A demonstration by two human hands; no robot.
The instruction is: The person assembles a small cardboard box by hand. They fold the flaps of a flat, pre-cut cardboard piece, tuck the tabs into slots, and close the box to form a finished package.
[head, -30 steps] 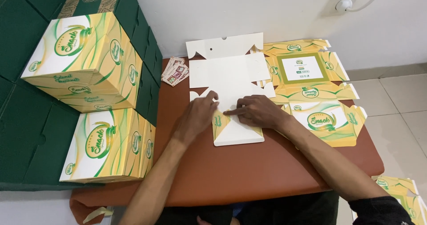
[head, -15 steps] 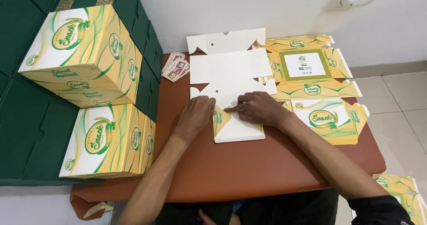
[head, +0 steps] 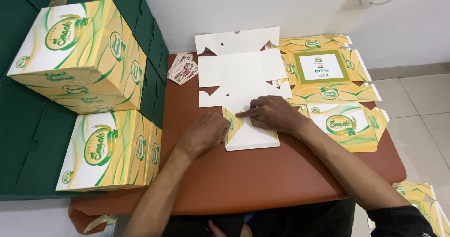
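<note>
Mid-fold: left hand (head: 202,133) and right hand (head: 273,114) both press flat on the white carton blank (head: 243,85) at counter (head: 262,181) centre (not gripping). Next probably needs that near flap creased upright.

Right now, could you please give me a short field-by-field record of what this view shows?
surface: brown table
left hand: pressing a folded flap of the white box blank
right hand: pressing the same blank, index finger out
beside blank: printed yellow flat blanks
left side: two assembled yellow boxes, stacked
far edge: small sachets
</note>
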